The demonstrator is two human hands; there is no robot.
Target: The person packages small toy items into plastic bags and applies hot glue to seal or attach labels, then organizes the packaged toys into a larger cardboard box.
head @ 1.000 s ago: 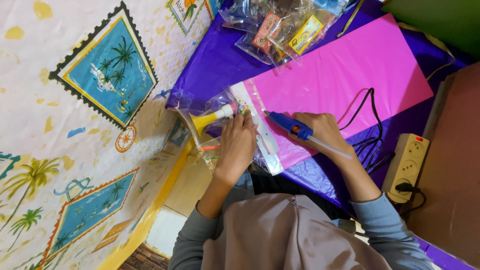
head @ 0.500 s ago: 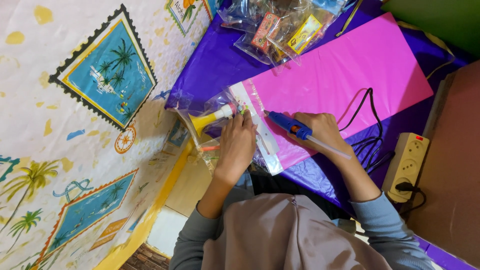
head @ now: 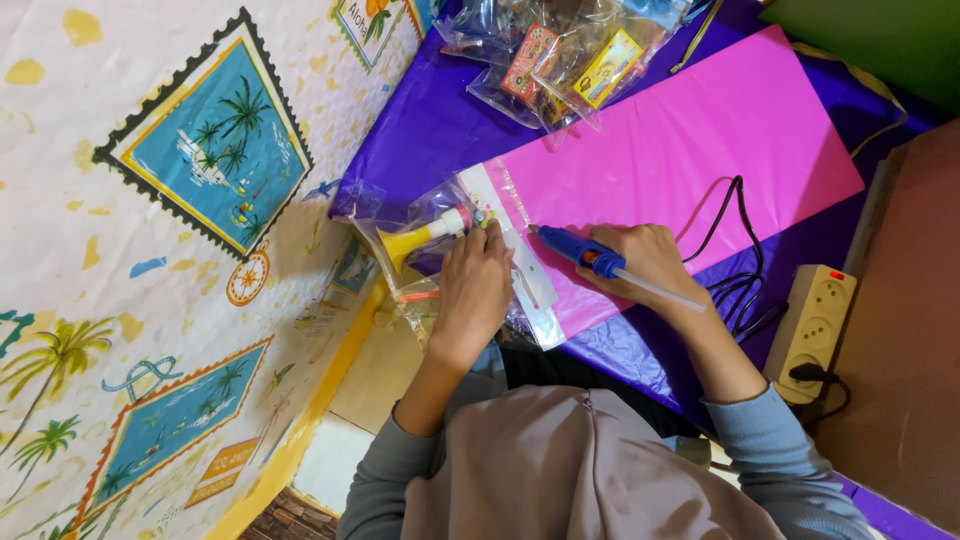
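My right hand (head: 648, 262) grips a blue hot glue gun (head: 583, 253) with a clear glue stick poking out of its back; the nozzle points at a clear plastic packet (head: 520, 262) lying on the pink sheet (head: 690, 160). My left hand (head: 474, 285) presses down on that packet and on a clear bag holding a yellow and white toy horn (head: 425, 237). The gun's black cord (head: 738, 260) loops across the pink sheet and the purple table cover (head: 430, 120).
Several clear packets with colourful contents (head: 560, 55) lie at the far end of the table. A beige power strip (head: 810, 325) with a black plug sits at the right, beside a brown surface. A wall with palm-tree stamp prints (head: 210, 150) runs along the left.
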